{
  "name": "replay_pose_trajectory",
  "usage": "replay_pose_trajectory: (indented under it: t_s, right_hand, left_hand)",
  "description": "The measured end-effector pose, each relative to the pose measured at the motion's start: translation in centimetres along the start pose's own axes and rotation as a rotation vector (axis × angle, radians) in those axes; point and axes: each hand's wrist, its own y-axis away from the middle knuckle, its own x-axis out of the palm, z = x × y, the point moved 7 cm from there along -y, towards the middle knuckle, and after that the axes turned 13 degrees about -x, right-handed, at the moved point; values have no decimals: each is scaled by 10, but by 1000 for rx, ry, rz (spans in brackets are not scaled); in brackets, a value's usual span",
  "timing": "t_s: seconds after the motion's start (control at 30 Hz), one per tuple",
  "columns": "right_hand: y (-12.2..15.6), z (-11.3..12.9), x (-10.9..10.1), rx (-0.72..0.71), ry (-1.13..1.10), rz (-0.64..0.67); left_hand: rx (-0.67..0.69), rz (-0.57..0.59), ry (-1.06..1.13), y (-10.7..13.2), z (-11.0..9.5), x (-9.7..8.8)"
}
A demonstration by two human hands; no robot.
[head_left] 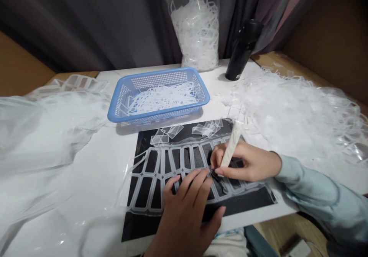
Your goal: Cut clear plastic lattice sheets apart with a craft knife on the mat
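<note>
A clear plastic sheet with rows of translucent rounded rectangular frames point(156, 175) lies across a black mat point(143, 226). My left hand point(186, 207) rests palm down on the sheet's lower row, fingers spread. Just to its right, my right hand point(247, 160) grips a white-wrapped stick-like tool point(231, 144) like a pen. The tool's lower end is at the sheet near my left fingertips; its tip is hidden by my fingers. Small loose clear rectangular pieces point(207, 128) lie along the top of the mat.
A blue basket point(158, 113) behind the mat holds many thin white frames. Beyond it stand a clear bag of similar frames point(198, 35) and a black bottle point(243, 52). Clear plastic sheets point(37, 142) pile at the left; a heap of clear plastic point(299, 111) spreads at the right.
</note>
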Motion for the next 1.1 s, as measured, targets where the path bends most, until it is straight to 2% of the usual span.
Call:
replay_pose_trajectory:
  t_s: [0.33, 0.5, 0.83, 0.9, 0.97, 1.0, 1.03, 1.1]
  right_hand:
    - [2, 2, -2, 5, 14, 6]
    - [7, 1, -12, 89, -89, 18]
    - [21, 2, 11, 336, -582, 304]
    - [31, 7, 17, 335, -700, 451]
    - [40, 17, 21, 263, -823, 609]
    - [42, 21, 19, 214, -868, 634]
    - [39, 23, 15, 178, -888, 585]
    - [25, 16, -2, 142, -810, 294]
  left_hand:
    - [-4, -4, 16, -1, -1, -1]
    - [0, -21, -1, -2, -1, -2]
    - [5, -8, -28, -2, -1, 0]
    - [2, -9, -22, -2, 0, 0]
    - [-4, -8, -8, -2, 0, 0]
    - [-7, -5, -4, -2, 0, 0]
    - [-7, -2, -2, -2, 0, 0]
    - [-1, -1, -11, -3, -2, 0]
